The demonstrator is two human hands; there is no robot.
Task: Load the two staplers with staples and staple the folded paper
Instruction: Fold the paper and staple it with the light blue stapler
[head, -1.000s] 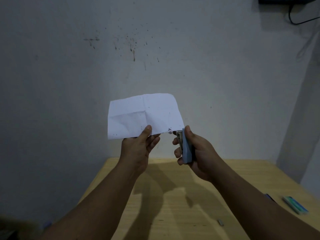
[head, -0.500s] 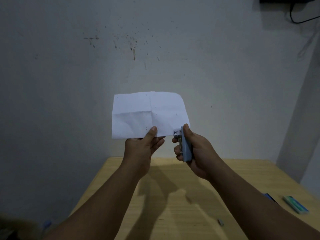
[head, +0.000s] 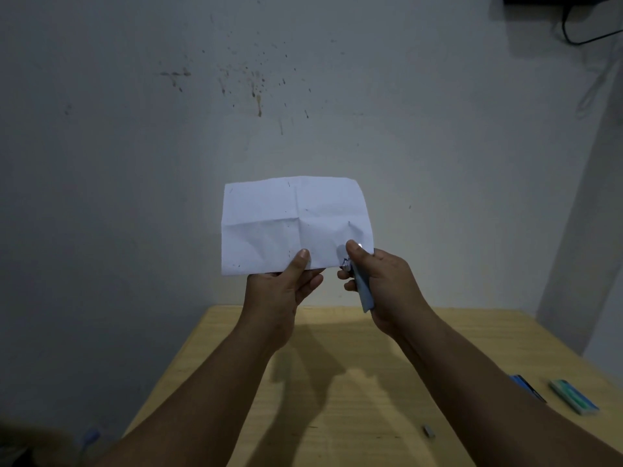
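Left hand (head: 286, 284) pinches paper (head: 293, 220) bottom edge; right hand (head: 377, 281) grips stapler (head: 364, 293) at its lower right corner. Stapling under way, judged; second stapler unconfirmed.

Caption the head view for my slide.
Left hand holds folded paper while right hand clamps stapler on its corner.

No legible text or labels anywhere.

surface: wooden table (head: 337, 416), lower centre | lower right: green-and-white box (head: 573, 396) beside a blue box (head: 527, 387) | nearer bottom edge: small grey piece (head: 428, 430)
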